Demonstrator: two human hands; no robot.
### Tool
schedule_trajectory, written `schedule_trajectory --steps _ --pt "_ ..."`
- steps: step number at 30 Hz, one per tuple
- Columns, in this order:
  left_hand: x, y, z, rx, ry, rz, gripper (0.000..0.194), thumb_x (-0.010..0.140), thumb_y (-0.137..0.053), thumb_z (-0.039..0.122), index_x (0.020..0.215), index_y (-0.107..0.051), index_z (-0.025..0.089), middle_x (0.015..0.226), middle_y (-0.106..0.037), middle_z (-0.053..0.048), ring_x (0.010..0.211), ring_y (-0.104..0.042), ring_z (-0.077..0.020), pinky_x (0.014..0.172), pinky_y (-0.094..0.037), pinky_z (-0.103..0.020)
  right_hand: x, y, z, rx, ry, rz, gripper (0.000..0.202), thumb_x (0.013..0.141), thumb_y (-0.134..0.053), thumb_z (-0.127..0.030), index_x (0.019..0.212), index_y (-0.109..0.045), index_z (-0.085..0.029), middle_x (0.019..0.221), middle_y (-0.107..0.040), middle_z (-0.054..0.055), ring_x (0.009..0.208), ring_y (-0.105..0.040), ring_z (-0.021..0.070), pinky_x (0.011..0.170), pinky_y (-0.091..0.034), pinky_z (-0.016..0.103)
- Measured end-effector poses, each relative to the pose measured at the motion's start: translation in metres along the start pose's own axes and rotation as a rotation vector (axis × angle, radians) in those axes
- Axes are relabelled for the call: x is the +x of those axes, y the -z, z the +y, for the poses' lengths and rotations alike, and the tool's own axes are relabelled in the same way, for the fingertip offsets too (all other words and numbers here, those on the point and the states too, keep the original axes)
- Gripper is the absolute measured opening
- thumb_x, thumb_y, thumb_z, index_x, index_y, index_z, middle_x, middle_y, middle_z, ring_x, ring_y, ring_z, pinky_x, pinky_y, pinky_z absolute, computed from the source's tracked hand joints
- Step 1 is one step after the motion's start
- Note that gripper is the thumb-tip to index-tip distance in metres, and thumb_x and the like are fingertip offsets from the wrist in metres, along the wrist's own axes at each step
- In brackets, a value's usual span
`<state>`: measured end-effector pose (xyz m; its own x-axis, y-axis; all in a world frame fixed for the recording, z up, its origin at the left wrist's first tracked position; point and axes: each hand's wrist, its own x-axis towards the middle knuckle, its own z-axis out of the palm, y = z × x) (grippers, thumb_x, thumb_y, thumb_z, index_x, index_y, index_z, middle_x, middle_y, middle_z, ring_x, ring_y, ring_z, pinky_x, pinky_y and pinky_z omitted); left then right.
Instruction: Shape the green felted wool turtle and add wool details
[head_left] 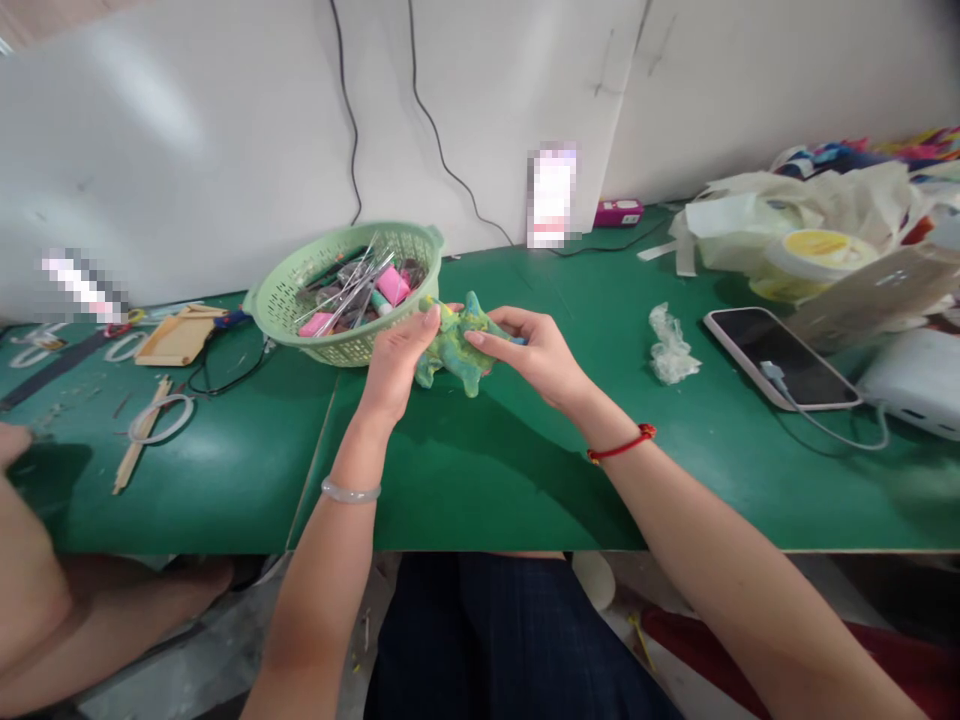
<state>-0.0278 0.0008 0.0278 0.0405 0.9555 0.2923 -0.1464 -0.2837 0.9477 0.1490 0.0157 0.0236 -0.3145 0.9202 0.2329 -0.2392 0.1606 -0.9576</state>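
Between my two hands is a small green figure (459, 350) with yellow patches and several stubby limbs or spikes. It is held just above the green tabletop, in front of the basket. My left hand (401, 355) grips its left side, the thumb lying over the top. From the right, my right hand (536, 350) pinches the figure between thumb and fingers. Part of the figure is covered by my fingers, and its underside is hidden.
Behind my left hand stands a light green basket (345, 350) of metal rods and pink pieces. To the right are crumpled clear plastic (671, 345), a phone (784, 355) on a cable and a yellow-lidded tub (821, 250). Another person's arm (30, 570) rests at left, near a wooden stick (142, 435).
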Motion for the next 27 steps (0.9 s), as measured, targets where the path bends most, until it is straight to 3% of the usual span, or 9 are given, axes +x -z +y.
schedule_trajectory --steps 8,16,27 --pt "0.0023 0.0044 -0.0069 0.075 -0.028 0.04 0.038 0.079 -0.086 0.06 0.098 -0.085 0.026 0.113 -0.084 -0.006 0.121 -0.074 -0.0286 0.111 -0.058 -0.046 0.0002 -0.0011 0.0019 0.016 -0.019 0.011 0.046 0.062 -0.097 -0.053 0.079 -0.073 -0.017 0.074 -0.07 0.001 0.064 -0.062 0.0126 0.058 -0.059 0.028" --pt "0.0006 0.0006 -0.0036 0.145 -0.088 0.095 0.039 0.078 -0.087 0.058 0.097 -0.086 0.024 0.103 -0.085 -0.006 0.104 -0.079 -0.0248 0.097 -0.063 -0.04 0.0005 -0.0002 0.0038 -0.013 0.015 0.02 0.048 0.065 -0.094 -0.057 0.08 -0.072 -0.017 0.075 -0.071 0.001 0.065 -0.063 0.0134 0.059 -0.059 0.029" --pt "0.0026 0.0036 -0.0063 0.211 -0.161 0.137 0.036 0.077 -0.089 0.055 0.096 -0.086 0.024 0.104 -0.084 -0.007 0.102 -0.078 -0.0242 0.096 -0.064 -0.04 0.0 -0.0002 0.0038 -0.02 0.025 0.035 0.05 0.065 -0.093 -0.06 0.08 -0.072 -0.018 0.074 -0.071 0.001 0.064 -0.063 0.0135 0.059 -0.06 0.03"
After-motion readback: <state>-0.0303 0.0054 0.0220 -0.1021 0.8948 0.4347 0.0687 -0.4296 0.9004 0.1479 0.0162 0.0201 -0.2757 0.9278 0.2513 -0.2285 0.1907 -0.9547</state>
